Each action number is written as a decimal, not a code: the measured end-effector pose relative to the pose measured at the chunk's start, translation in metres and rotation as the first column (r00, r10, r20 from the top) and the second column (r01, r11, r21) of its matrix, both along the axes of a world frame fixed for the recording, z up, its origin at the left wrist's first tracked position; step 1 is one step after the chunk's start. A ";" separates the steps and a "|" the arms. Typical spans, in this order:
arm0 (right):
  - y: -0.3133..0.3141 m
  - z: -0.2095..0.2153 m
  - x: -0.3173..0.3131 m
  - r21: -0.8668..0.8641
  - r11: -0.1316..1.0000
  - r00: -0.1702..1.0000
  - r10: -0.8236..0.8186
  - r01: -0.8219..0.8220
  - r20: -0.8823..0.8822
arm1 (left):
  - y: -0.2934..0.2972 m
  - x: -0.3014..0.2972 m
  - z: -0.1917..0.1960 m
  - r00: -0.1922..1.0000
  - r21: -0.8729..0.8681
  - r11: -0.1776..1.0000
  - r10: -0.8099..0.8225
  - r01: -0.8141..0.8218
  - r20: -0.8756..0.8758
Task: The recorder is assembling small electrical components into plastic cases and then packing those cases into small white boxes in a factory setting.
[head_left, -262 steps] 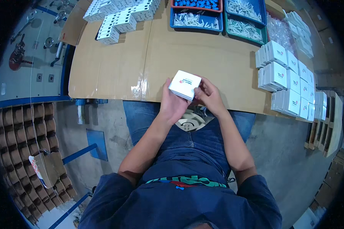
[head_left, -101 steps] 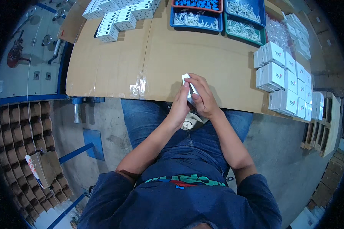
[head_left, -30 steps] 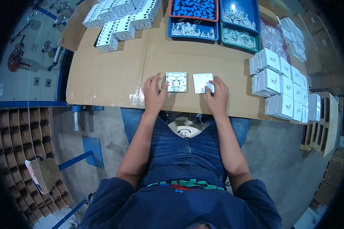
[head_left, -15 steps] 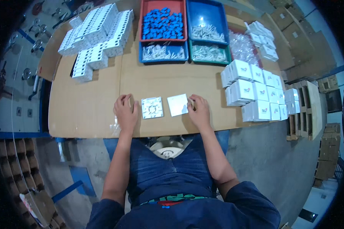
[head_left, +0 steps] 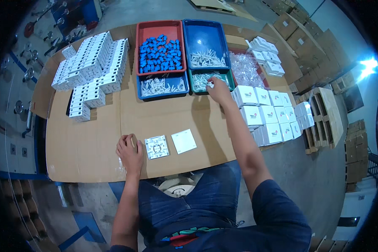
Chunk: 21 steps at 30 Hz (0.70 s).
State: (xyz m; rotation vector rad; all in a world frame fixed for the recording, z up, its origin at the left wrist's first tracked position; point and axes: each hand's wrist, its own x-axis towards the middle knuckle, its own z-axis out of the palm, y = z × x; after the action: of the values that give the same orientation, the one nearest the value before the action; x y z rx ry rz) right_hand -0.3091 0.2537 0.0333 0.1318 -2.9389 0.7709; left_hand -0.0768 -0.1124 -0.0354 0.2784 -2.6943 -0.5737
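My left hand (head_left: 129, 150) lies on the cardboard-covered table (head_left: 96, 143), fingers curled, touching the left edge of a white square switch plate (head_left: 156, 147) that lies back side up. A plain white square cover (head_left: 183, 141) sits just right of it. My right hand (head_left: 216, 89) reaches far forward into the green tray (head_left: 197, 76) of small white parts, its fingers pinched among them; whether they hold a part is unclear.
A red tray of blue parts (head_left: 160, 49), a blue tray of white parts (head_left: 206, 44) and a second blue tray (head_left: 162, 85) stand at the back. White boxes are stacked at the right (head_left: 269, 115); rows of white units fill the back left (head_left: 92, 71). Clear bags (head_left: 247, 69) lie behind.
My right hand left the white cover and reached forward into the green tray. The left hand stayed beside the switch plate. The view tilted further over the table.
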 end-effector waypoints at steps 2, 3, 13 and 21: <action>0.003 0.026 -0.028 0.035 0.999 0.999 0.018 -0.020 0.051 | -0.001 0.001 0.002 1.000 -0.006 1.000 0.010 -0.010 -0.005; 0.011 0.035 -0.041 0.075 0.996 0.994 0.032 -0.040 0.107 | 0.001 0.000 0.001 1.000 -0.005 1.000 -0.006 0.006 -0.011; 0.160 0.044 -0.120 0.394 0.919 0.993 -0.012 -0.036 0.119 | 0.003 -0.004 -0.003 1.000 -0.015 1.000 0.015 -0.015 0.011; 0.198 0.043 -0.115 0.345 0.920 0.906 0.027 -0.188 0.423 | 0.004 -0.004 0.003 0.999 -0.026 0.999 0.036 -0.036 0.030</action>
State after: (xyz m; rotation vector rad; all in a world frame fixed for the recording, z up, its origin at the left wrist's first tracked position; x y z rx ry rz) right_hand -0.4245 0.4519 0.0759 0.1857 -3.4838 0.2428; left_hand -0.0808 -0.1088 -0.0323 0.3306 -2.7178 -0.5286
